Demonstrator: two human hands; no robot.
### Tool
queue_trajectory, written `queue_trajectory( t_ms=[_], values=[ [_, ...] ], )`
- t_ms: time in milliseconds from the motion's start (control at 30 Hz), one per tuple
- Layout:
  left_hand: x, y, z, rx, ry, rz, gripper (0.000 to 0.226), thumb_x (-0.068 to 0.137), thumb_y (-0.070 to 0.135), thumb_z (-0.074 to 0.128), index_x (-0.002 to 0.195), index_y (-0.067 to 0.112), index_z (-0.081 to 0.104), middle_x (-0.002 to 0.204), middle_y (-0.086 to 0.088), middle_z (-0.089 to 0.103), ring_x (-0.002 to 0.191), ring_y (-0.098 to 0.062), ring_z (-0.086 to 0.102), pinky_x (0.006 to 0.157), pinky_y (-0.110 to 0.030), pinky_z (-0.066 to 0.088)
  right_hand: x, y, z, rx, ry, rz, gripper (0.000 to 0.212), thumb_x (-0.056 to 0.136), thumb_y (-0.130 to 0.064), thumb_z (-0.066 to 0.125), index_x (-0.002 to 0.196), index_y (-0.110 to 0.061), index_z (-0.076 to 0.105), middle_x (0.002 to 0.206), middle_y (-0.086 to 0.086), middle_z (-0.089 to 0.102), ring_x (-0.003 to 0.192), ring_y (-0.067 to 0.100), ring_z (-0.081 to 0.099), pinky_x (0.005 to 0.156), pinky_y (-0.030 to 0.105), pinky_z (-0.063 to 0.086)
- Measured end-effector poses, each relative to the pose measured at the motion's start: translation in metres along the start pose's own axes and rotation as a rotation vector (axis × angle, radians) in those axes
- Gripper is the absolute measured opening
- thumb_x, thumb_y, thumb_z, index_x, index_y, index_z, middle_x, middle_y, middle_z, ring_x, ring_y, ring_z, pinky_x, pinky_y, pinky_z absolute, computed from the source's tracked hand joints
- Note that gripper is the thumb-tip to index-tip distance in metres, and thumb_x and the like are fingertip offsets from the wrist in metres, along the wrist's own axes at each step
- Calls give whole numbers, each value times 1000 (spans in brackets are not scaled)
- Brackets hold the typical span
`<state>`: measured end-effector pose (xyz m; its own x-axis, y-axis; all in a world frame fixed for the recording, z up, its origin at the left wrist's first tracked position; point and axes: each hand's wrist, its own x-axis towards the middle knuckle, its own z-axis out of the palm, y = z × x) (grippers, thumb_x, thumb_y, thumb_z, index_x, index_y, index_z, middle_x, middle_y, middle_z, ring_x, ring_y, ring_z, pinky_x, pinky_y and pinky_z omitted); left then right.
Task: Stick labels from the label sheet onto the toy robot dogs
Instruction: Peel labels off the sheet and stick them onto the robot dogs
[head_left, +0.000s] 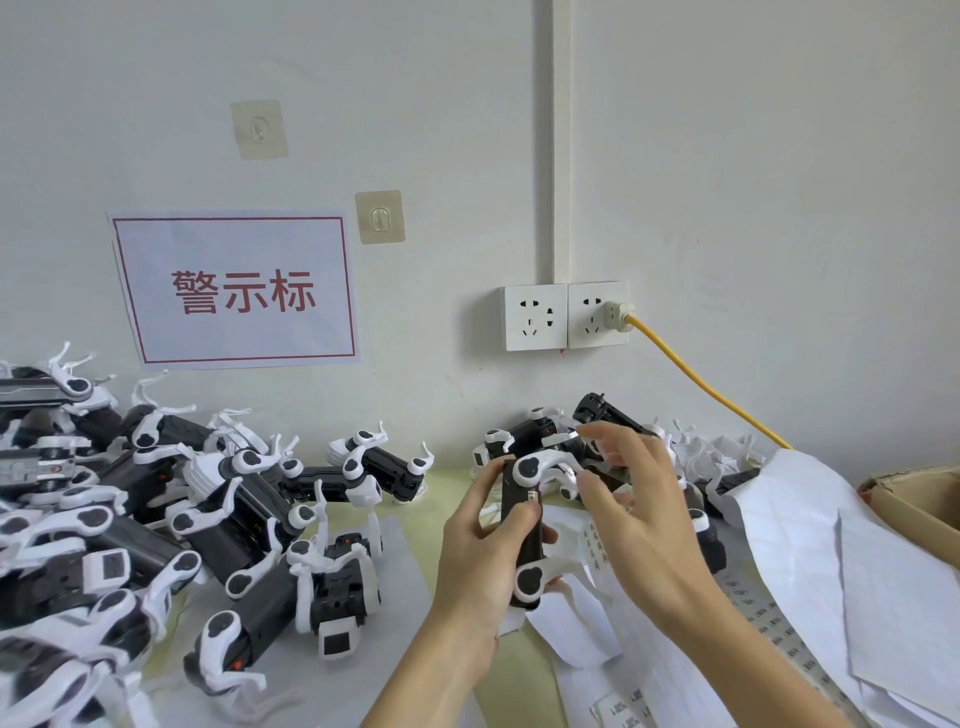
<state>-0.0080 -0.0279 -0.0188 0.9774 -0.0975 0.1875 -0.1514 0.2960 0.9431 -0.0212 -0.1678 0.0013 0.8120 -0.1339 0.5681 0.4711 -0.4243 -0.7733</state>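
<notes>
Two bare forearms reach up from the bottom edge toward the middle of the table. Between them the left hand (475, 551) grips a toy robot dog (524, 530) upright, fingers curled round its black body with the thumb pressing on the near face, just below a small pale label (533, 496) stuck near the upper end. White legs with black joints stick out to the right at the top and bottom of the body. The right hand (631, 499) hovers just beside the dog's upper leg, its fingers spread and loosely bent; whether the fingertips touch the leg or pinch anything, I cannot tell.

Under the hands and to the right lie label sheets (597, 551), with rows of small printed labels too small to read, and loose white backing paper (810, 525) draped toward a cardboard box (919, 493) at the right edge. A heap of other robot dogs (156, 509) covers the left of the table, and more lie behind the hands.

On the wall a red-bordered sign (234, 291) reads 警示标. Right of it, a yellow cable (701, 384) is plugged into a double socket (566, 317).
</notes>
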Motion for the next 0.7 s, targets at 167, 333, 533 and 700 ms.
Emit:
queue_trajectory(
  t_ms=[167,333,533,700],
  values=[
    [-5,0,3,80,-89,35,42,73,27,64,104,55,70,83,-9,75,72,-24,71,65,-31,58,0,0,-5,305,-275,221,45,81,-61,59,125,-65,52,125,-24,63,117,5,62,97,37,52],
    [-5,0,3,107,-119,36,47,86,20,66,116,56,65,101,-5,78,92,-26,75,73,-30,60,4,-2,-5,430,-198,205,15,95,-34,63,102,-40,76,97,0,76,82,18,74,64,24,57],
    [0,-2,4,-2,9,-114,34,87,33,71,120,27,64,103,-13,75,79,-25,69,68,-37,52,5,9,2,467,7,224,18,100,-38,54,100,-39,72,86,-12,73,72,-1,65,69,28,53],
    [1,-2,2,-199,-52,-202,34,80,29,75,112,21,68,95,-11,69,70,-29,67,64,-35,57,8,12,1,469,183,210,29,104,-47,38,105,-43,67,92,-22,70,75,-8,63,76,30,50]
  ],
)
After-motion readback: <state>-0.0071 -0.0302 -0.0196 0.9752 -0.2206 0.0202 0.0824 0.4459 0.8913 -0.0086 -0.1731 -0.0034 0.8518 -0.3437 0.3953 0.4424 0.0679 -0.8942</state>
